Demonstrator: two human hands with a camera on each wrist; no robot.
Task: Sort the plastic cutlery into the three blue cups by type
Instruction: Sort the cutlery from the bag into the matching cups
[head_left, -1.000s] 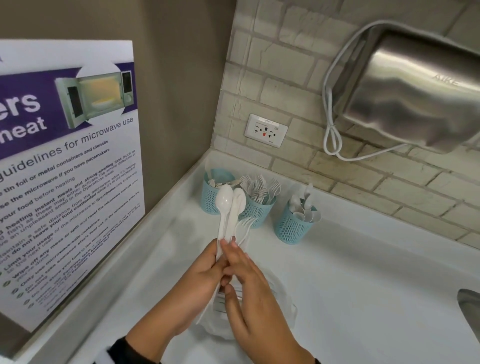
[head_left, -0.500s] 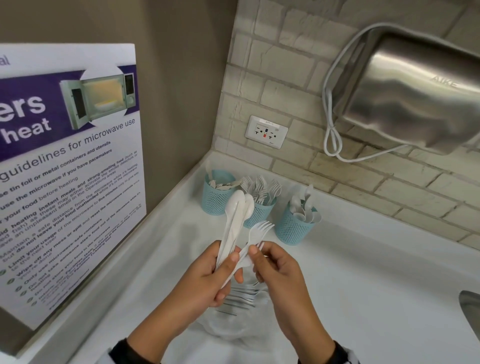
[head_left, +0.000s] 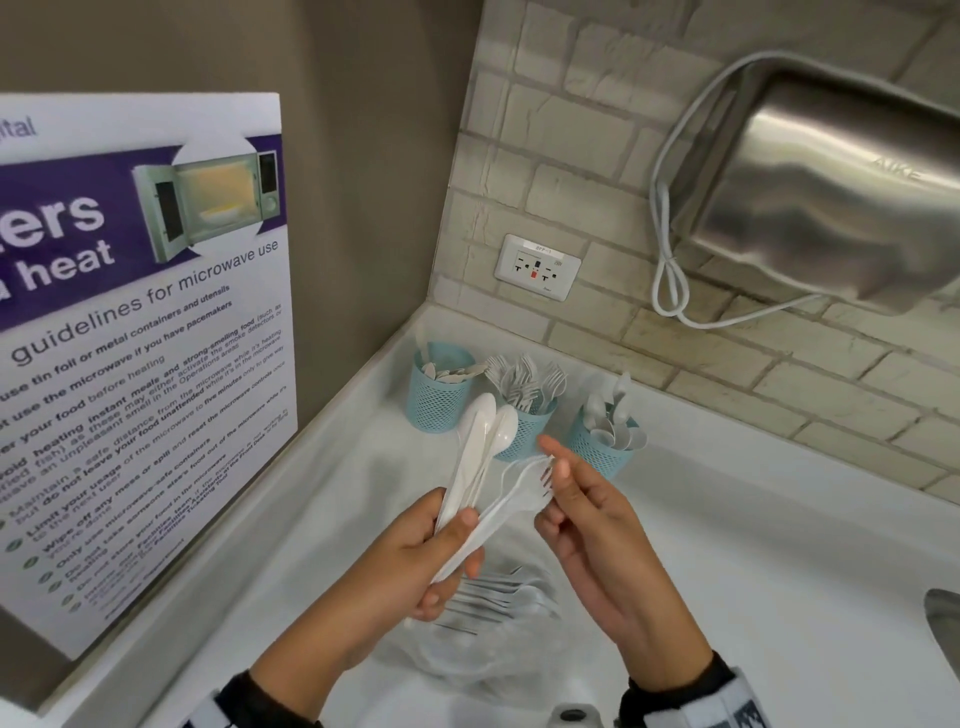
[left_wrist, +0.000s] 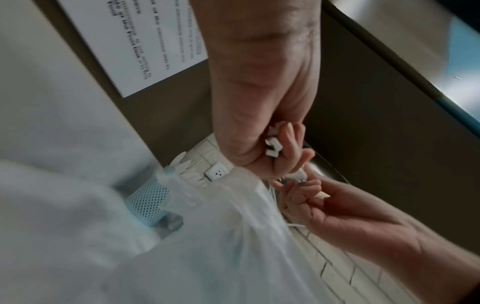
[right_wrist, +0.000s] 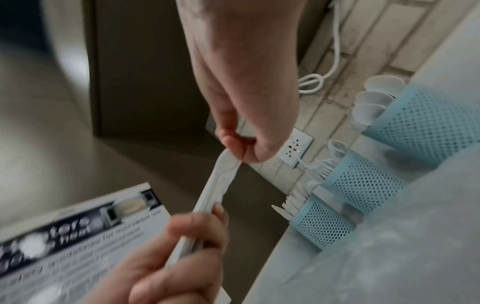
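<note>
Left hand: the left hand (head_left: 415, 551) is curled round the handles of a mixed bundle of white plastic cutlery, held above the counter (head_left: 727, 571).
Spoons in hand: two spoons (head_left: 485, 426) stand up from that grip, bowls overlapping, in front of the middle cup.
Forks in hand: the forks (head_left: 519, 493) fan out to the right from the same grip, tines towards the right hand.
Right hand: the right hand (head_left: 582, 514) pinches the tine end of the forks between thumb and fingertips; the right wrist view shows the pinch closed on the white plastic.
Left cup: a blue mesh cup (head_left: 441, 389) in the back corner of the counter holds knives (head_left: 449, 370).
Middle cup: the blue mesh cup (head_left: 527, 431) just beside it holds forks, tines up.
Right cup: the third blue mesh cup (head_left: 597, 447), along the back edge, holds spoons.
Bag: a clear plastic bag (head_left: 493, 639) lies on the counter under the hands with more forks on it.
Wall: a microwave poster (head_left: 140, 338) on the left, a socket (head_left: 537, 266) above the cups, and a steel hand dryer (head_left: 831, 192) on the right.
</note>
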